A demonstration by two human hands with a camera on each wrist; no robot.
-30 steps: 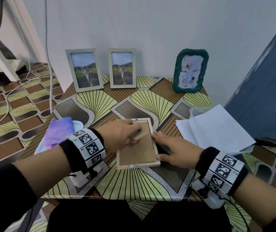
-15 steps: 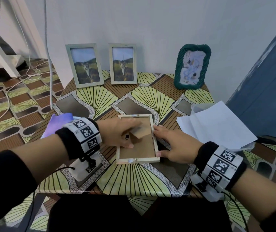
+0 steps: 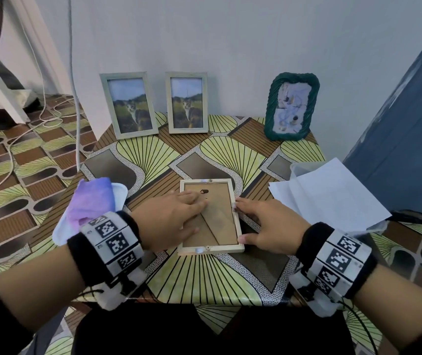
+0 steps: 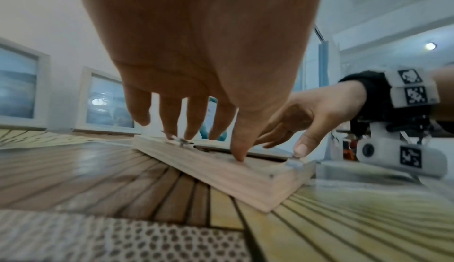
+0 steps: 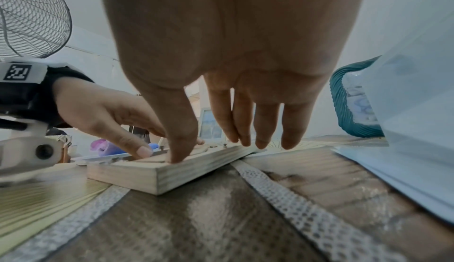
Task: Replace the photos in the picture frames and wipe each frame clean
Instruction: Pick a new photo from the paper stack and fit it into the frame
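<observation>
A light wooden picture frame point(image 3: 212, 249) lies face down at the middle of the table, its brown backing board point(image 3: 224, 221) up. My left hand point(image 3: 194, 213) rests flat on the board, fingers straight, thumb near the lower left. In the left wrist view its fingertips point(image 4: 237, 155) touch the frame point(image 4: 221, 173). My right hand point(image 3: 245, 220) lies along the frame's right rail, fingers straight, its thumb at the lower right corner. The right wrist view shows its thumb and fingertips point(image 5: 179, 155) on the frame point(image 5: 152, 175). Neither hand grips anything.
Two grey frames with cat photos point(image 3: 129, 106) point(image 3: 187, 103) and a green woven frame point(image 3: 291, 106) stand against the back wall. A purple cloth point(image 3: 92, 201) lies on a white tray at the left. White paper sheets point(image 3: 330, 196) lie at the right. A cable point(image 3: 76, 124) hangs at the table's left edge.
The stand flap on the backing board, which my left fingers held raised, now lies flat under my flattened left hand. My right hand has stayed on the frame's right rail.
</observation>
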